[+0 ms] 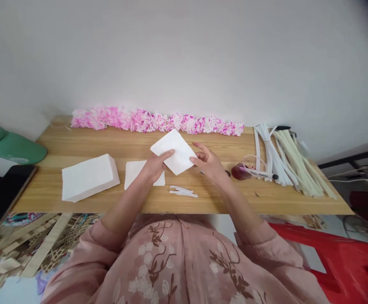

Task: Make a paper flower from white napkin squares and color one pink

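Observation:
A white paper napkin (175, 147), turned corner-up, is held above the table between my two hands. My left hand (157, 165) pinches its left side, thumb on top. At its lower right edge, my right hand (207, 162) grips it between thumb and fingers, with the index finger stretched out. Beneath my left forearm lies a flat white napkin stack (134, 172). Several short white pipe cleaner pieces (183, 191) rest on the wood in front of my hands. Partly behind my right hand is a small dark object, too hidden to name.
A thick block of napkins (87, 177) stands at left. Pink-and-white paper flowers (155, 121) line the back. At right are a jar of dark red liquid (241, 172), white pipe cleaners (274, 156) and cream pipe cleaners (301, 162). A green cap (11, 143) and a phone (8, 194) are far left.

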{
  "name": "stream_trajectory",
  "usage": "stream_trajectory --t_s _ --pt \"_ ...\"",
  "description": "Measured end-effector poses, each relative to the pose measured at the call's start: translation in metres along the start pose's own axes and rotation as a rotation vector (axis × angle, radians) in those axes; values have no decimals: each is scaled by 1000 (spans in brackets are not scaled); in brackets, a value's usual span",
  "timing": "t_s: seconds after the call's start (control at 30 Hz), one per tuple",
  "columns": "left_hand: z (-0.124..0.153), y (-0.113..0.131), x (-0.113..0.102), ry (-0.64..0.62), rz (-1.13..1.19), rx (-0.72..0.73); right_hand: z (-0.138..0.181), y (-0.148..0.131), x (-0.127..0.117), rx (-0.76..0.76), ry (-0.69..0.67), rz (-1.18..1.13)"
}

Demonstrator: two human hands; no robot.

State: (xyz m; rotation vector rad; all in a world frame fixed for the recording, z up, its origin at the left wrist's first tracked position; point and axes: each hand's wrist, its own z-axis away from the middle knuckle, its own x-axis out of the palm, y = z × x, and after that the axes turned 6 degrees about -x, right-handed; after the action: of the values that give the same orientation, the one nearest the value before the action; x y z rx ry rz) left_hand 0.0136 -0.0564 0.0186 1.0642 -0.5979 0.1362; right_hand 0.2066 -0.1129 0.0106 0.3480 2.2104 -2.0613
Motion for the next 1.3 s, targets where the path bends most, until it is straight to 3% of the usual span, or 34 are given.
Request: stream_trajectory --t_s 0.1,0.2,0.27,0.33,0.43,0.5,0.6,0.73,0.87,1.3 --pt "12 28 -12 93 -109 248 -18 10 -3 -7 61 202" --pt "40 54 -30 153 -215 549 -28 12 -9 16 5 599" --pt "63 59 -44 204 -274 604 -26 6 -7 -55 -11 890" --pt "83 52 -59 265 -358 582 -17 -7 2 -237 -40 1088" --pt "104 32 -82 336 -537 460 -1 -26 30 -435 -197 1046" --pt "115 20 -94 379 -626 403 7 -33 52 -529 -386 966" --pt "126 7 -107 423 -800 409 12 -33 80 -588 -551 941" --pt "133 -7 -115 279 -1135 602 9 -28 101 -605 -612 986" --pt "134 -24 -123 192 -1329 732 8 -31 113 -630 -665 1006" --pt "142 -45 -128 292 -1313 773 7 -35 122 -682 -708 1152"
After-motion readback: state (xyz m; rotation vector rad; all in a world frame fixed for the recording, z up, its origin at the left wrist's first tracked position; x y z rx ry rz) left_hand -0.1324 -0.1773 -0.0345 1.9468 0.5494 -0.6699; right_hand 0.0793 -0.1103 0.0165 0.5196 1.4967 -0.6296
